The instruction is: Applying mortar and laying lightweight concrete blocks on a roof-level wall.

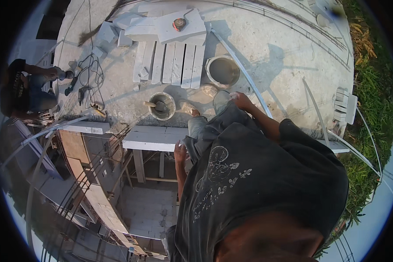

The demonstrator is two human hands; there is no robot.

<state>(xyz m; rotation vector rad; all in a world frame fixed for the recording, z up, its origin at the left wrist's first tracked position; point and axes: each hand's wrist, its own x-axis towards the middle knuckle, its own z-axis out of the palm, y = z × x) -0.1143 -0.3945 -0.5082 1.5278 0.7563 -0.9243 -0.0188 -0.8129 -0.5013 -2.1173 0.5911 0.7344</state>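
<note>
A: Which tone marks the blocks [153, 134]?
B: Whitish grey; the small rounded object [179, 24] is orange-red and dark.
A: The shirt [275, 174]?
B: Charcoal, with pale printed motifs (flower-like in places).
A: The foliage [373, 109]?
B: Green, partly orange-yellow.

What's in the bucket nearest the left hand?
The bucket holds a tool with a pale handle at the left rim, plus grey material, possibly mortar. The bottom, and whatever the material covers, can't be seen.
</note>
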